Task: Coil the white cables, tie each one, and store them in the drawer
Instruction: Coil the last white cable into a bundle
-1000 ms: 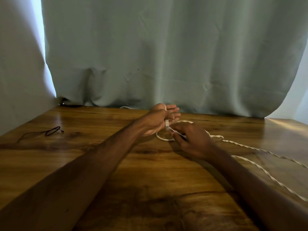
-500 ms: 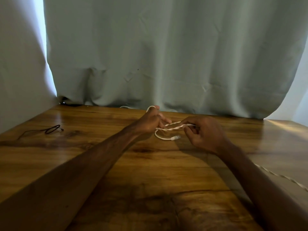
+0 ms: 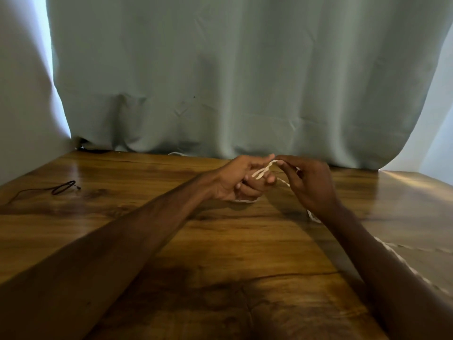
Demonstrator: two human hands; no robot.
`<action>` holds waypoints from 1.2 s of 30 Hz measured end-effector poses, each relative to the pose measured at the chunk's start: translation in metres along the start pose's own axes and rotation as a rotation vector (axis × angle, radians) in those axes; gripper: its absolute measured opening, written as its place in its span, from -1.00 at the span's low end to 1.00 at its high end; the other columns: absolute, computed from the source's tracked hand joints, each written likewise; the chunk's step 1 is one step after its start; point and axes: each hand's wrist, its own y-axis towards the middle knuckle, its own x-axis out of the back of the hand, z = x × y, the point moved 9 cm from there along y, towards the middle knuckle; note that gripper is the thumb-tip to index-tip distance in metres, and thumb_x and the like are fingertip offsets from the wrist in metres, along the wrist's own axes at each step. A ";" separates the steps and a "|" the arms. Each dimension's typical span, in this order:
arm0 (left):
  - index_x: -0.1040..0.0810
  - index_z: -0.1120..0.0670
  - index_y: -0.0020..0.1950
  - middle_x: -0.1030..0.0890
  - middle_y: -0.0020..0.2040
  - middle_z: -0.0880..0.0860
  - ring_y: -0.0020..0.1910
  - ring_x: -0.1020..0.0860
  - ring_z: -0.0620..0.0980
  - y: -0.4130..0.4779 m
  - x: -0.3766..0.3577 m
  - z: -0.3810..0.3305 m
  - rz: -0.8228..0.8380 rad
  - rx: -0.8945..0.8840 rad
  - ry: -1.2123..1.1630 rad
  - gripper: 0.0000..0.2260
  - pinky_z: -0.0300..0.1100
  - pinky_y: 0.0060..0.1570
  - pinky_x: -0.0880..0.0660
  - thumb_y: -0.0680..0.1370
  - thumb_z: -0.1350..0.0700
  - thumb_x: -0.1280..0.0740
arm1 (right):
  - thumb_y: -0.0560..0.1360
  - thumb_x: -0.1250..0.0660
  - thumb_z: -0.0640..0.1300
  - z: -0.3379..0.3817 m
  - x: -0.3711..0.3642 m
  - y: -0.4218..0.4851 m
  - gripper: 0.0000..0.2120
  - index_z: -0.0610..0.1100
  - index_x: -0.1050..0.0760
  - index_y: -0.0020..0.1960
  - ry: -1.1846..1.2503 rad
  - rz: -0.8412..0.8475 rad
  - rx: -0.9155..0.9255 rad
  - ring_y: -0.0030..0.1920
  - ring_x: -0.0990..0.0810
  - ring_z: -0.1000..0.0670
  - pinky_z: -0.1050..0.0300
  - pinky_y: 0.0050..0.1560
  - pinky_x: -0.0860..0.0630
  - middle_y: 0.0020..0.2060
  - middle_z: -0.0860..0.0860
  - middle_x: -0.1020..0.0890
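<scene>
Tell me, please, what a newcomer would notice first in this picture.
The left hand grips loops of white cable over the table, while the right hand pinches a strand at their top. More cable trails off rightward under the right arm. A pale curtain fills the back, and a black cable lies far left.

No readable text, label, brand, number or sign shows anywhere in the view.
</scene>
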 end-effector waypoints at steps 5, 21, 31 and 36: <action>-0.62 0.17 0.09 -0.17 -0.50 -0.13 -0.58 -0.05 -0.14 -0.010 -0.001 -0.015 0.039 -0.120 -0.103 -0.66 -0.32 -0.55 -0.08 0.73 0.16 -0.05 | 0.66 -0.26 0.02 0.008 -0.034 -0.008 -0.75 0.20 -0.58 -0.16 0.169 0.219 -0.043 -0.42 -0.49 0.16 0.18 -0.31 -0.40 -0.43 0.17 -0.56; -0.47 0.47 0.20 -0.58 0.32 0.33 -0.04 -0.69 0.02 -0.003 0.049 -0.014 -0.394 -0.366 -0.389 -0.77 -0.30 -0.14 -0.65 0.62 0.46 -0.11 | 0.65 -0.26 -0.13 0.049 -0.088 -0.030 -0.82 -0.06 -0.51 -0.12 -0.012 0.580 0.008 -0.31 -0.47 0.15 0.30 -0.36 -0.28 -0.30 0.12 -0.52; -0.36 0.43 0.08 -0.54 0.34 0.39 0.01 -0.69 0.20 -0.005 0.066 -0.013 -0.556 -0.430 -0.330 -0.91 -0.18 0.03 -0.65 0.64 0.46 -0.09 | 0.62 -0.32 -0.07 0.040 -0.073 -0.023 -0.77 0.03 -0.54 -0.22 -0.051 0.562 -0.047 -0.36 -0.49 0.09 0.14 -0.35 -0.27 -0.39 0.07 -0.56; -0.44 0.39 0.05 -0.59 0.31 0.33 0.28 -0.59 0.31 -0.016 0.104 -0.014 -0.788 -0.457 -0.245 -0.86 -0.05 0.33 -0.53 0.67 0.42 -0.09 | 0.62 -0.33 -0.02 0.040 -0.071 -0.024 -0.81 -0.03 -0.67 -0.09 -0.016 0.578 -0.063 -0.31 -0.54 0.03 0.21 -0.38 -0.32 -0.34 0.00 -0.65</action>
